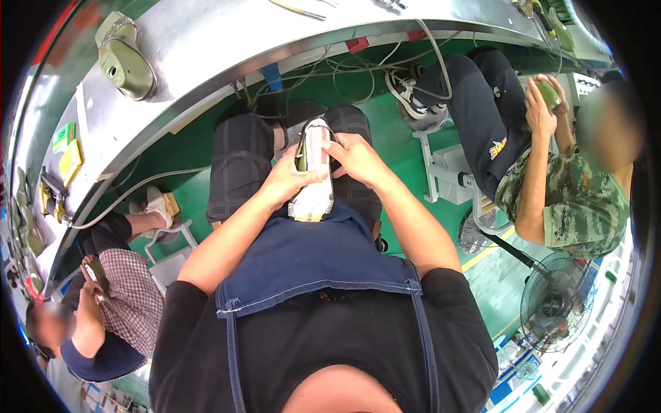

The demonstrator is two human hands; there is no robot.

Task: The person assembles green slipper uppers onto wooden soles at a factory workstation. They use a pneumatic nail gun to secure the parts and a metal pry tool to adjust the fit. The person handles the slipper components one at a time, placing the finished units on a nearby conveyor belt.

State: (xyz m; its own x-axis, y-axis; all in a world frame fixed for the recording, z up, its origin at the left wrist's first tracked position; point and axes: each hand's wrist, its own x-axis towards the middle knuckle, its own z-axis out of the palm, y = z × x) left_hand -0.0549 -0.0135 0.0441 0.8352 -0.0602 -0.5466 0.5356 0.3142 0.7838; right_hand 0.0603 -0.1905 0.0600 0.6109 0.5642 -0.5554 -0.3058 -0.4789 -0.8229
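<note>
Above my lap, both hands hold a long, narrow white piece point(317, 148) with faint reddish print and a dark rim around its far end. An olive-green edge shows along its left side; I cannot make out its exact kind. My left hand point(282, 180) is closed around its left side, the thumb laid across the white face. On the other side, my right hand point(358, 160) grips the upper right edge with its thumb pressed on top. The near end rests close to my blue apron point(317, 255).
An olive-green clog point(127, 69) lies on the metal bench point(200, 41) ahead. A co-worker point(558, 186) sits at right holding a green item, another point(117, 303) at left. Cables point(358, 69) hang under the bench. A floor fan point(556, 299) stands at lower right.
</note>
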